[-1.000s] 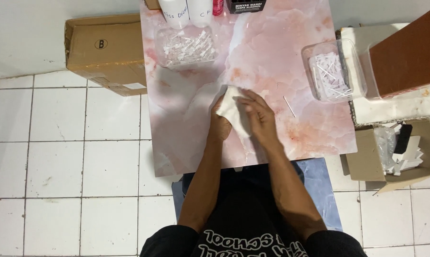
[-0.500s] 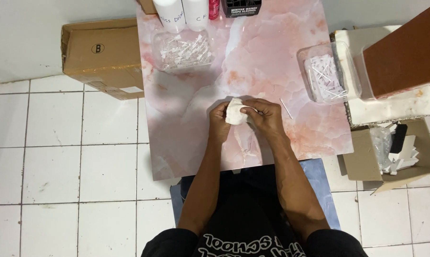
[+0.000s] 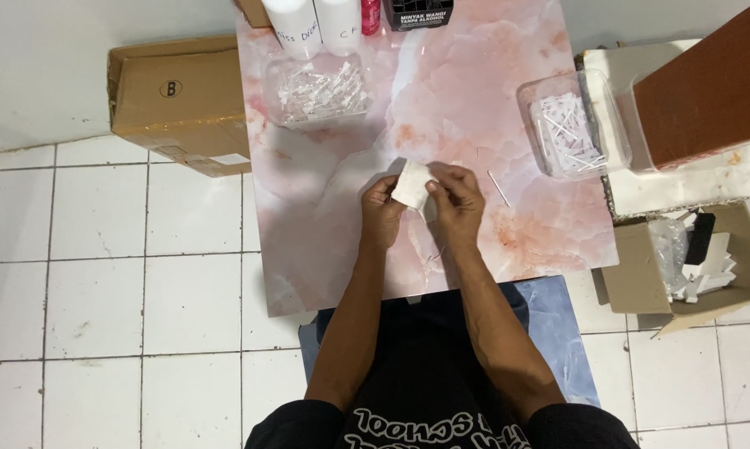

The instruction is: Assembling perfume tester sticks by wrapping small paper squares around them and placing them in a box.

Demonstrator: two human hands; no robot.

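Note:
Both my hands meet over the middle of a pink marbled table top (image 3: 325, 249). My left hand (image 3: 381, 212) and my right hand (image 3: 455, 199) together pinch a small folded white tissue (image 3: 411, 183), held just above the surface. A thin white stick (image 3: 499, 189) lies on the table a little to the right of my right hand.
A clear tray of small vials (image 3: 318, 87) sits at the back left, with white bottles (image 3: 312, 18) behind it. Another clear tub of white sticks (image 3: 568, 125) stands at the right edge. Cardboard boxes (image 3: 179, 104) flank the table; an open box (image 3: 682, 258) is on the floor at right.
The tissue went from pressed flat on the table under my hands to folded small and lifted between my fingers. My hands drew slightly back toward the table's far middle.

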